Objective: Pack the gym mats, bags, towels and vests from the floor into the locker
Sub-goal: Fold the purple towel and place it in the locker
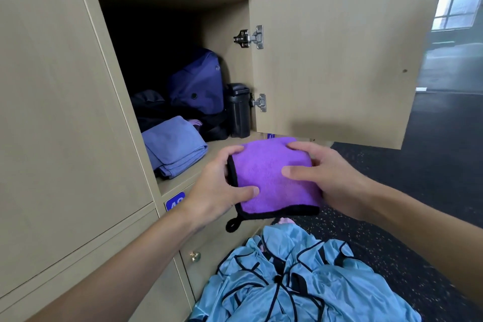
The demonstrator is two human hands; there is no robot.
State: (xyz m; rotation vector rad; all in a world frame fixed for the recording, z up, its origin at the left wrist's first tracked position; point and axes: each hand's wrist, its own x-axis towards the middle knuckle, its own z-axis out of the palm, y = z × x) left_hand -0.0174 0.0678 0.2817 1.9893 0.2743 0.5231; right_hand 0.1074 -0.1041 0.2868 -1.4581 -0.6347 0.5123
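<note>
we hold folded purple black-trimmed microfibre towel [274, 178] in left hand [217, 188] and right hand [332, 178], fingers grasping both edges; risk: fold opens, snags locker shelf lip [183, 180].

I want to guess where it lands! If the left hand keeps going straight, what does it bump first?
Probably the bare locker shelf, beside the folded blue towel. The left hand holds the purple towel. Depth is uncertain.

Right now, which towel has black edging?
The purple towel, held in both hands outside the locker; the blue folded towel on the locker shelf has no trim.
</note>
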